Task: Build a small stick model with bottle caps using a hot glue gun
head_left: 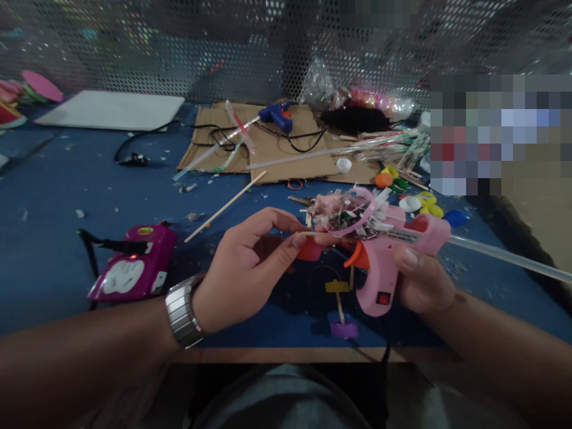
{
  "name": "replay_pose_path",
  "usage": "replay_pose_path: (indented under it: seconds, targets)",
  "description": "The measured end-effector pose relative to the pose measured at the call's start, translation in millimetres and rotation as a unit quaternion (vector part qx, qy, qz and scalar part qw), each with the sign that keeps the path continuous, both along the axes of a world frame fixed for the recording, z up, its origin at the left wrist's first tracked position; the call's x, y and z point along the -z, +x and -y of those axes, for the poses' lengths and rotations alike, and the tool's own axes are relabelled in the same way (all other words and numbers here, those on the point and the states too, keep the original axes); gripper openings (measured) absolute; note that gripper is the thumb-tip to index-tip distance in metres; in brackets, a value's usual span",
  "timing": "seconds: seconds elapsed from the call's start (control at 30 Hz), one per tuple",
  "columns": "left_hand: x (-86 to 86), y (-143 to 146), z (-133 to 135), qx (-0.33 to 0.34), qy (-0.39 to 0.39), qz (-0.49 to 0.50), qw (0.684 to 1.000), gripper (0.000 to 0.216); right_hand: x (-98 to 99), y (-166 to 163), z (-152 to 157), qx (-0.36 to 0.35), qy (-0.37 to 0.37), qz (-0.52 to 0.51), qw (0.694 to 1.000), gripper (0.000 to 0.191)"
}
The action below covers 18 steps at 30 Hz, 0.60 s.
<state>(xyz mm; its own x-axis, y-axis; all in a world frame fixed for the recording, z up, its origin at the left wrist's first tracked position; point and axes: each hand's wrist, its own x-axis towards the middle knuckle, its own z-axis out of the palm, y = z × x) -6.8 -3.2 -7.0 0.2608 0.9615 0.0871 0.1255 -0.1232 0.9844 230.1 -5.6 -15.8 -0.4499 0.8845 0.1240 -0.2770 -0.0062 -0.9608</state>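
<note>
Between the thumb and fingers of my left hand (pixel 250 268) is a thin wooden stick (pixel 309 233). A red-orange cap-like piece (pixel 310 250) shows just below these fingertips; whether it is joined to the stick I cannot tell. My right hand (pixel 422 283) is wrapped round the handle of a pink glue gun (pixel 379 280), its fingers partly hidden. Whitish scraps and glue strings cover the gun's front, and its metal nozzle (pixel 300 200) points left, above the left fingertips. A clear glue stick (pixel 504 256) sticks out of its back. Below lies a stick with a yellow piece (pixel 336 286) and a purple piece (pixel 344 329).
At left sits a magenta box (pixel 138 262) with a lit light and plugged cable. Behind are a loose wooden stick (pixel 226 205), cardboard (pixel 295 170) and a blue glue gun (pixel 277 116). Coloured caps (pixel 431 205) and bundled sticks (pixel 402 149) lie right. A white board (pixel 116 110) lies back left.
</note>
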Motion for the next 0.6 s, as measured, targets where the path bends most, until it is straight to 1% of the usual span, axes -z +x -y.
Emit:
replay_pose_path:
  seconds: [0.13, 0.3, 0.47, 0.6]
  targets:
    - [-1.2, -0.3, 1.4, 0.000, -0.005, -0.004, 1.000, 0.023, 0.7, -1.1, -0.2, 0.003, 0.002, -0.003, 1.000, 0.043]
    - [-0.4, -2.2, 2.5, 0.009, -0.021, -0.006, 1.000, 0.032, 0.2, -1.3, 0.5, -0.006, 0.012, -0.012, 1.000, 0.039]
    - [0.5, -3.3, 1.5, -0.003, -0.037, -0.007, 0.999, 0.032, -2.5, -1.2, 1.1, -0.008, 0.002, 0.001, 1.000, 0.042]
    - [0.1, -2.1, -0.1, -0.010, -0.035, -0.007, 0.999, 0.034, -4.8, 0.6, 1.4, 0.031, -0.013, 0.010, 0.999, 0.042]
